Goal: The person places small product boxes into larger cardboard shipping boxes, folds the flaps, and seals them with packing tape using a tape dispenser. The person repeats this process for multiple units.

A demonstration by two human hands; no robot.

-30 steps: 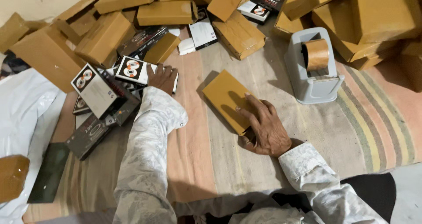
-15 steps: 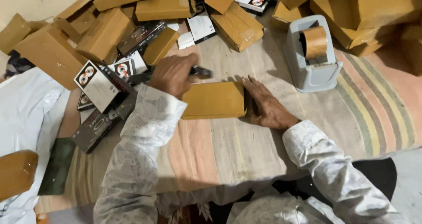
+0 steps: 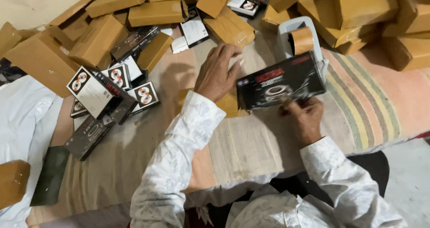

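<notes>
You sit at a striped cloth (image 3: 251,143) in tan, pink and faded yellow bands that covers the surface you work on; whether that surface is a bed, a mat or the floor cannot be told. Take the black printed box (image 3: 281,81) as the landmark. Just below it, your right hand (image 3: 303,119) grips its lower edge, fingers closed on the card. At its left end, your left hand (image 3: 218,72) lies half open, fingers curled loosely against the box's end; whether it actually grips cannot be told. Beneath the box and the left hand, one flat brown packet (image 3: 228,103) lies on the cloth, mostly hidden. Right behind the box stands one grey tape dispenser (image 3: 293,37) with a roll of brown tape (image 3: 302,40). Well to the left of the box lies a heap of small black-and-white printed boxes (image 3: 112,91), about eight, though overlaps make the count unsure. Farther left, white plastic sheeting (image 3: 22,116) covers the cloth's edge. Beyond the box, brown wrapped parcels (image 3: 156,10) pile across the far side, more than a dozen, too jumbled to count exactly.
</notes>
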